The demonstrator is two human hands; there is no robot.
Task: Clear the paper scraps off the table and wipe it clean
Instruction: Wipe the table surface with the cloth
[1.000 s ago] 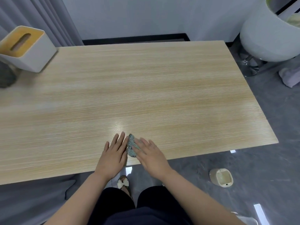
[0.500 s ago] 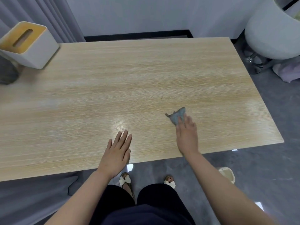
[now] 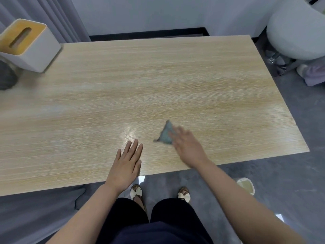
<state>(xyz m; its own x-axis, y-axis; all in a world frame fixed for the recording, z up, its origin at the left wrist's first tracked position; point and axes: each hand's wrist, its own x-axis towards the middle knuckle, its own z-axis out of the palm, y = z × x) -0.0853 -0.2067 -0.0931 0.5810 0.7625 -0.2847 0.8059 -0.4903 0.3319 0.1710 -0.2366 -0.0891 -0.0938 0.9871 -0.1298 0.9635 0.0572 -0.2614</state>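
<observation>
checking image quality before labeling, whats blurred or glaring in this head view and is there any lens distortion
Head view: the right hand and the cloth under it are motion-blurred; the left hand is sharp. A bright glare patch sits on the table near the left fingertips. Wide-angle distortion bows the table edges.

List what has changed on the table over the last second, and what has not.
The right hand swept the cloth from beside the left hand out to the right, and now it is coming back left, blurred with motion, fingers pressing the cloth on the table. The left hand stayed flat near the front edge; the tissue box did not move.
</observation>
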